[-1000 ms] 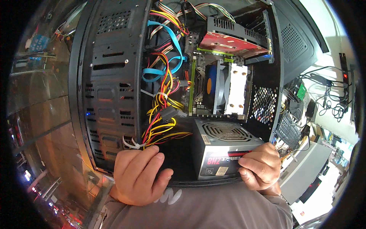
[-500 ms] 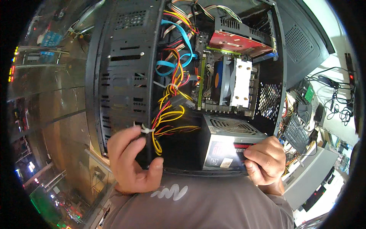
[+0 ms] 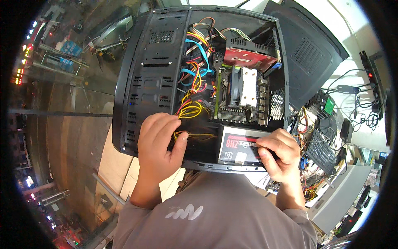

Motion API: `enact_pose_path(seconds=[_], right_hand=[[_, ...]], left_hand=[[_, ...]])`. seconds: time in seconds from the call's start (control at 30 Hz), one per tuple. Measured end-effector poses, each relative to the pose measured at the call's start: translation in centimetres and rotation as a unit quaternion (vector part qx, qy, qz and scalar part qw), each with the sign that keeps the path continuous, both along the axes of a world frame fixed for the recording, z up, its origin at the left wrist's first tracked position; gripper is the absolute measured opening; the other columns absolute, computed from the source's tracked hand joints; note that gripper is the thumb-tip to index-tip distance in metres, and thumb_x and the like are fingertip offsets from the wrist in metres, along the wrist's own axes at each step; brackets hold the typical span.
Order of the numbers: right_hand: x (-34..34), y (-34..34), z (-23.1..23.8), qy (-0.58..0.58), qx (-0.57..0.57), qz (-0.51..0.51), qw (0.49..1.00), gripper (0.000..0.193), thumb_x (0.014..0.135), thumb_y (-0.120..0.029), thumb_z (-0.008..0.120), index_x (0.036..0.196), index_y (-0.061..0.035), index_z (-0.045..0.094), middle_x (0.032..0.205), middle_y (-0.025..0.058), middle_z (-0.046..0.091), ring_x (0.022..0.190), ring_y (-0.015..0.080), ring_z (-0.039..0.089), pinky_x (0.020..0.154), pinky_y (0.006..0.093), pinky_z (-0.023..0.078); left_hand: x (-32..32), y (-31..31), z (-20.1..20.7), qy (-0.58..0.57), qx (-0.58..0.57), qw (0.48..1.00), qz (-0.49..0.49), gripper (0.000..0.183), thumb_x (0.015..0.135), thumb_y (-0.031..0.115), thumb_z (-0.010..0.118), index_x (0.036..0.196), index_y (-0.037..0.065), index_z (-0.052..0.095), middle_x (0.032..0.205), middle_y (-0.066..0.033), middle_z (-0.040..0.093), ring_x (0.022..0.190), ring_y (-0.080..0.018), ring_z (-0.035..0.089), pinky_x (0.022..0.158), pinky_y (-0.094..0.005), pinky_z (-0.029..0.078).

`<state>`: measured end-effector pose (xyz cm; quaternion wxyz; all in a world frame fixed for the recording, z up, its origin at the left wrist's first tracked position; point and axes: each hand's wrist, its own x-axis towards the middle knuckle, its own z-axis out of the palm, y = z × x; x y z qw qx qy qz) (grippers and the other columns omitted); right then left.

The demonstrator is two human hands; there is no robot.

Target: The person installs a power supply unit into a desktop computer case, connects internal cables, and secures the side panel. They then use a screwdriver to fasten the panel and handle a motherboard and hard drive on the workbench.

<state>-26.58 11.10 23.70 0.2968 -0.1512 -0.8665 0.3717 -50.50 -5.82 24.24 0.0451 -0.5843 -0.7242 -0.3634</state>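
right-hand white surface (image 3: pixel 356 50) washed out | computer case (image 3: pixel 157 89) interior dim | straight edges bowed | corners black

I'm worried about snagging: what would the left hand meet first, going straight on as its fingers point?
Probably the yellow wires, just beyond the left hand in this view; depth is unclear, so they may be touching.

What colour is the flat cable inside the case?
The flat cable is light blue; head view.
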Motion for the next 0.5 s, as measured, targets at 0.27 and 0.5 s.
enact_pose_path(seconds=[0.27, 0.5], right_hand=[[0.1, 0.1, -0.1, 0.041, -0.014, 0.003, 0.999, 0.014, 0.076, -0.002, 0.071, 0.089, -0.0014, 0.067, 0.073, 0.0087, 0.063, 0.061, 0.0248, 0.057, 0.058, 0.0358, 0.044], [0.2, 0.3, -1.5, 0.134, -0.017, 0.015, 0.991, 0.018, 0.073, -0.004, 0.072, 0.091, -0.0016, 0.067, 0.077, 0.0083, 0.062, 0.065, 0.0253, 0.058, 0.058, 0.0359, 0.042]], left_hand=[[0.5, 0.2, -0.1, -0.001, 0.002, 1.0, 0.018, 0.02, 0.078, 0.0, 0.068, 0.097, -0.004, 0.065, 0.097, -0.0174, 0.067, 0.094, -0.0354, 0.062, 0.085, -0.042, 0.049], [1.3, 0.6, 0.2, 0.04, -0.029, 0.997, 0.053, 0.021, 0.079, -0.004, 0.063, 0.1, -0.005, 0.065, 0.103, -0.0183, 0.067, 0.095, -0.0323, 0.064, 0.087, -0.0387, 0.049]])
